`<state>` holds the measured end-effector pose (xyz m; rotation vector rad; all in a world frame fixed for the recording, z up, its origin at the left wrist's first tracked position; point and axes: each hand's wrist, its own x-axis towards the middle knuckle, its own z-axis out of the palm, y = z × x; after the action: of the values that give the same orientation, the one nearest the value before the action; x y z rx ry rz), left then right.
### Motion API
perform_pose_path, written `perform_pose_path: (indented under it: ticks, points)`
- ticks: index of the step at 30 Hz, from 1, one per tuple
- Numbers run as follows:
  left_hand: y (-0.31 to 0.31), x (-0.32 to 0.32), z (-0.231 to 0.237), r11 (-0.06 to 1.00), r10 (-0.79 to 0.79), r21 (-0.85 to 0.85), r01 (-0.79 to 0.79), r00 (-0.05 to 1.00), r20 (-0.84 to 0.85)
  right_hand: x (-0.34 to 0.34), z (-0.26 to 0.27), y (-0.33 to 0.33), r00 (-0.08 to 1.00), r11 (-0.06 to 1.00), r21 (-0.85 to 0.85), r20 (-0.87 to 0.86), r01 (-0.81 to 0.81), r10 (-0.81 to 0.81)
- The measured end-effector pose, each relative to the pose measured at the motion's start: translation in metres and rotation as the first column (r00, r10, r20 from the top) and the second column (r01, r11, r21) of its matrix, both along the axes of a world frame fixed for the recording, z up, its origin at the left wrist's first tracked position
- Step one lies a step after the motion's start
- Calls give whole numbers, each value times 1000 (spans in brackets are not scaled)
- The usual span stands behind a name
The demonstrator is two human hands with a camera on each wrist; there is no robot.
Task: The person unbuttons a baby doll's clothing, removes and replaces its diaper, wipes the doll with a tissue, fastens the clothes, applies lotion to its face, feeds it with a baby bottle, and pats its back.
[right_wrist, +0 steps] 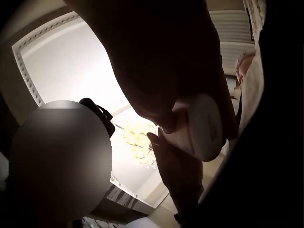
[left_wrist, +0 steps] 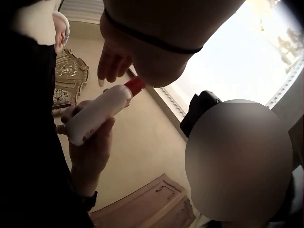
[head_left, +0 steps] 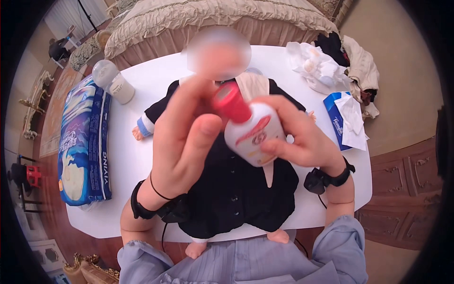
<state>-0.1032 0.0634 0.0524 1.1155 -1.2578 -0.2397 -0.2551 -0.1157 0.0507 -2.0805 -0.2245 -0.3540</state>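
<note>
A white lotion bottle with a red cap is gripped by my right hand, its thumb across the printed front. The bottle tilts with its cap toward the upper left. My left hand is beside the cap, thumb apart from the fingers, which are blurred and partly behind the cap in the head view. Loosely extended left fingers show near the red cap in the left wrist view. Below both hands a baby doll in a black outfit lies on its back on the white table.
Along the table's left side lies a blue diaper pack, with a translucent bottle at its upper corner. A blue tissue box and crumpled white tissues are at the right, near piled clothes. A bed stands behind.
</note>
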Motion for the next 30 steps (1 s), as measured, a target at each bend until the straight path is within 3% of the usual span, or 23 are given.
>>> perform_pose_path:
  ticks: [1, 5, 7, 9, 10, 12, 13, 14, 15, 17, 18, 19, 21, 22, 24, 28, 30]
  points:
    - [11, 0, 6, 991, 60, 107, -81, 980, 190, -1, 2, 7, 999, 999, -2, -23, -44, 44]
    - [16, -2, 6, 984, 124, 95, -150, 964, 236, -5, -6, 20, 999, 982, 187, -44, 19, -11]
    - [17, -6, 4, 983, 137, 93, -161, 964, 226, 0, -12, 24, 999, 994, 107, 31, 25, -28]
    - [14, -12, 2, 969, 234, 67, -238, 971, 54, -1, -12, 25, 993, 999, 23, 109, 34, -36]
    - [15, -11, 5, 968, 237, 68, -240, 970, 55, -3, -10, 27, 993, 997, 0, 88, 74, -73]
    - [16, -4, 13, 942, 186, 322, -90, 941, -282, -3, -7, 27, 992, 994, -23, 70, 111, -110]
    - [13, 2, 9, 942, 188, 323, -91, 940, -283, -3, -6, 24, 977, 979, -97, 132, 179, -166]
    - [9, 9, -2, 970, 8, 192, 152, 764, -645, -3, -5, 21, 957, 954, -167, 195, 249, -215]
    - [6, 14, -15, 946, -176, -28, 323, 439, -881, -4, -2, 17, 958, 955, -168, 193, 245, -212]
    - [-2, 3, -22, 956, -159, -17, 294, 468, -869, -6, 7, 9, 886, 734, -513, 376, 444, -273]
    - [-2, -10, -13, 953, -146, -23, 303, 389, -909, -8, 13, 11, 858, 582, -635, 440, 507, -267]
    - [-1, -19, -9, 950, -130, -30, 311, 307, -943, -9, 15, 11, 859, 583, -636, 437, 505, -267]
    - [2, -28, -11, 935, -152, -43, 351, 290, -945, -12, 15, 10, 822, 365, -737, 531, 569, -208]
    - [3, -35, -9, 943, -126, -36, 330, 256, -958, -13, 15, 10, 822, 366, -738, 529, 568, -210]
    - [6, -41, -7, 949, -107, -33, 314, 222, -969, -13, 16, 10, 766, 251, -725, 624, 642, -157]
    - [3, -42, -7, 954, -69, 8, 301, 244, -967, -15, 23, 16, 783, 264, -737, 583, 622, -218]
    - [3, -38, -9, 949, -107, -17, 315, 269, -957, -14, 16, 9, 780, 280, -730, 605, 623, -160]
